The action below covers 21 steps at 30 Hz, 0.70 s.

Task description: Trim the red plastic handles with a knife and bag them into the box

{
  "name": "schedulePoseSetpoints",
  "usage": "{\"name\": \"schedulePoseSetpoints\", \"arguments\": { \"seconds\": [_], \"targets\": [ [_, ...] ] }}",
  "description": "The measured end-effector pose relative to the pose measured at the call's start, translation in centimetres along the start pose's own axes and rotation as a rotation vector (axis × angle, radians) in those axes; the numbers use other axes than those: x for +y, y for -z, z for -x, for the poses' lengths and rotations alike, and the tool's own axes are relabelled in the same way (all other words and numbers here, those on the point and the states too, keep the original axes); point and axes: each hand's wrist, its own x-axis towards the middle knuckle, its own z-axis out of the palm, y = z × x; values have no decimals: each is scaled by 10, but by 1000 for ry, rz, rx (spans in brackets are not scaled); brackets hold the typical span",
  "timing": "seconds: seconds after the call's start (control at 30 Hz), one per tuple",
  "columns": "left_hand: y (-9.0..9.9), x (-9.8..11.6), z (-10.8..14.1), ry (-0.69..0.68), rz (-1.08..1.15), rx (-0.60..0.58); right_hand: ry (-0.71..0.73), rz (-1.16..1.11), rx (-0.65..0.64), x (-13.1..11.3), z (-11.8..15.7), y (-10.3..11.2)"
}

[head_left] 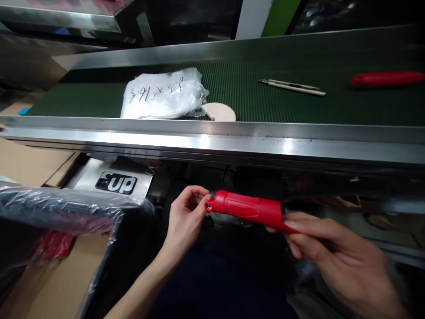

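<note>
A red plastic tube with a small holed tab at its left end and a narrow tongue at its right end is held up in front of the conveyor, nearly level. My left hand pinches the tab end between thumb and fingers. At the other end, the thumb and fingers of my right hand close on the narrow tongue. Something shiny shows in the tab's hole, too small to name.
On the green conveyor belt lie a clear plastic bag with handwriting, a pale rounded disc, a pen and another red piece. Its metal edge runs across. A phone and plastic-lined box are lower left.
</note>
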Motion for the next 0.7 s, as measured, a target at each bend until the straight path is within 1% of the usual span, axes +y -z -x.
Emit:
{"name": "schedulePoseSetpoints", "arguments": {
  "seconds": [0.1, 0.17, 0.23, 0.3, 0.37, 0.47, 0.6, 0.67, 0.7],
  "targets": [
    [-3, 0, 1, -24, 7, 8, -2, 4, 2, 3, 4, 2],
    [-4, 0, 0, -36, 12, 10, 29, 49, 3, 6, 6, 4],
    [-5, 0, -1, -33, 19, 4, 84, 129, 19, 5, 7, 5],
    [-4, 0, -2, -17, 26, -13, 171, 207, 24, 2, 6, 7],
    [-2, -2, -3, 2, 31, -33, 255, 268, -15, -3, 5, 9],
    [1, -4, -2, 19, 35, -58, 338, 381, -93, -8, 4, 14],
    [0, -5, 1, 45, 39, -88, 452, 544, -196, -7, 7, 22],
    [-2, -5, 3, 55, 34, -92, 525, 604, -202, -4, 8, 26],
    [-3, -5, 3, 59, 31, -91, 569, 625, -173, -3, 7, 28]
  ]
}}
